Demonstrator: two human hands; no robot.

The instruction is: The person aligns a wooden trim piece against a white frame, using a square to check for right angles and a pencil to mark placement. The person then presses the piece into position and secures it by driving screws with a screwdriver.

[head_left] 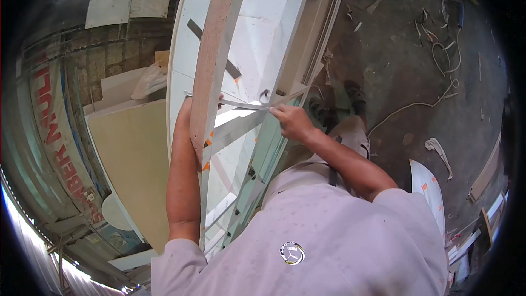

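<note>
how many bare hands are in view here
2. The left bare hand reaches behind the long reddish-brown wooden beam, which partly hides it; the right bare hand pinches a thin, flat grey strip. No other hand shows.

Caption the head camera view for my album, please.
Right hand pinching a thin grey strip, left hand partly hidden by a brown beam.
</note>
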